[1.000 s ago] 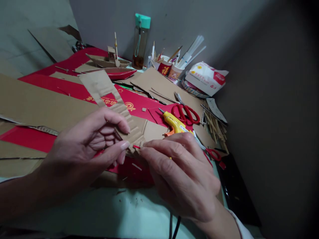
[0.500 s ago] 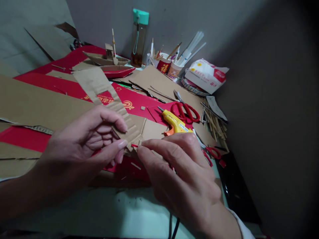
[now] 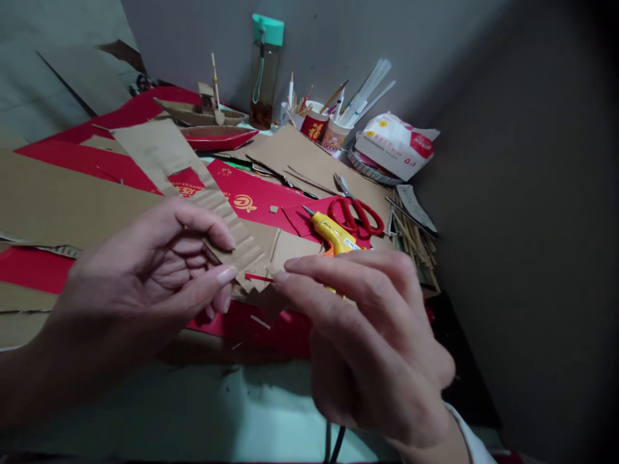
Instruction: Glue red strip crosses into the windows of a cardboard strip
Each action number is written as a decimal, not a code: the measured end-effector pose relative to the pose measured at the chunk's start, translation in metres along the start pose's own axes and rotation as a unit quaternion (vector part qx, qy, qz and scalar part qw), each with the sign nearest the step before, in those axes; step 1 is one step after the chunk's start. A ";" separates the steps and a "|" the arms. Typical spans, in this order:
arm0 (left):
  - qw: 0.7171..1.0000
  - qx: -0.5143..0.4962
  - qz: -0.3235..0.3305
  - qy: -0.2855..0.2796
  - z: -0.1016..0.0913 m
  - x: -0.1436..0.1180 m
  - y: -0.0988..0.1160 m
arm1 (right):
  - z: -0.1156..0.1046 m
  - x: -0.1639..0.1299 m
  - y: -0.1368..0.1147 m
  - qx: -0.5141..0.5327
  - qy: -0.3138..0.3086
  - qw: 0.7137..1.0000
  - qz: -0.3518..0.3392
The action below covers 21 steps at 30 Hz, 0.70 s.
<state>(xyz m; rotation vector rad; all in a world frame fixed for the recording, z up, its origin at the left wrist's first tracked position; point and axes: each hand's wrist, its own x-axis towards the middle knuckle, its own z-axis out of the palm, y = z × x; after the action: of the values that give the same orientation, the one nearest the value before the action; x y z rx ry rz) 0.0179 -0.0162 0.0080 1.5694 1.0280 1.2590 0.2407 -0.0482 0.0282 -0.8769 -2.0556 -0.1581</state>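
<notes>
Between the thumb and fingers of my left hand [image 3: 159, 270] is a long cardboard piece [image 3: 155, 145], tilted up and away to the left. It has a square cut-out, creased ridges and a ragged near end. My right hand [image 3: 367, 316] pinches one end of a thin red strip [image 3: 258, 277], whose free end lies by the ragged cardboard edge. Whether the strip is attached there I cannot tell. Just beyond my right hand lies a yellow glue gun [image 3: 333, 232], partly hidden by the fingers.
Red-handled scissors [image 3: 355, 216] lie behind the glue gun. A cardboard boat [image 3: 188, 115], a bottle [image 3: 265, 84], a paper cup [image 3: 334, 136] and a white box [image 3: 396, 145] stand at the back. Wooden sticks [image 3: 411, 232] lie at the right. Cardboard sheets [image 3: 62, 200] cover the left.
My right hand has moved slightly right, and more of the red strip now shows between its fingers and the cardboard. My left hand and the cardboard have shifted a little left in view.
</notes>
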 end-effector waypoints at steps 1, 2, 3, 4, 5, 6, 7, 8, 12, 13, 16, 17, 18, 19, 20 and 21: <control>1.000 0.008 0.002 0.002 -0.001 -0.001 0.000 | -0.001 0.000 0.001 -0.002 0.005 1.000 0.000; 1.000 0.016 0.004 0.003 -0.002 -0.001 0.000 | -0.003 0.000 0.003 -0.004 0.010 1.000 -0.001; 1.000 0.025 0.003 0.006 -0.004 -0.002 0.000 | -0.003 0.001 0.004 -0.007 0.013 1.000 0.001; 0.999 0.034 -0.001 0.011 -0.005 -0.002 0.000 | -0.003 0.001 0.005 -0.009 0.015 1.000 0.004; 0.999 0.041 -0.009 0.019 -0.006 -0.003 0.000 | -0.002 0.002 0.005 -0.012 0.015 1.000 0.008; 0.998 0.047 -0.018 0.026 -0.007 -0.003 0.000 | 0.000 0.002 0.005 -0.013 0.020 1.000 0.009; 0.998 0.048 -0.028 0.031 -0.008 -0.003 0.000 | 0.002 0.003 0.005 -0.013 0.026 0.999 0.012; 0.998 0.048 -0.036 0.034 -0.008 -0.003 0.000 | 0.005 0.003 0.005 -0.012 0.032 0.999 0.014; 0.998 0.032 -0.054 0.032 -0.007 -0.002 0.000 | 0.013 0.002 0.003 -0.001 0.039 0.999 0.009; 0.998 0.028 -0.056 0.032 -0.006 -0.002 0.000 | 0.013 0.002 0.003 0.000 0.034 0.999 0.007; 0.998 0.017 -0.047 0.034 -0.006 -0.001 0.001 | 0.013 0.001 0.004 0.000 0.015 1.000 0.001; 0.998 0.016 -0.045 0.036 -0.005 -0.001 0.001 | 0.013 0.000 0.005 0.001 0.010 1.000 -0.004; 0.998 0.016 -0.045 0.036 -0.005 -0.001 0.001 | 0.013 0.000 0.005 0.002 0.006 1.000 -0.007; 0.998 0.016 -0.045 0.036 -0.005 -0.001 0.001 | 0.013 0.000 0.005 0.003 0.006 1.000 -0.006; 0.998 0.017 -0.047 0.036 -0.005 -0.001 0.002 | 0.014 0.000 0.006 0.004 0.007 1.000 -0.003; 0.998 0.017 -0.047 0.036 -0.005 -0.001 0.002 | 0.015 0.000 0.006 0.003 0.008 1.000 -0.003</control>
<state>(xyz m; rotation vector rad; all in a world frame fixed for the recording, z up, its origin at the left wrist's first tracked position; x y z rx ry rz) 0.0130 -0.0169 0.0103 1.4929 1.1624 1.2472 0.2349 -0.0379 0.0176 -0.8635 -2.0437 -0.1612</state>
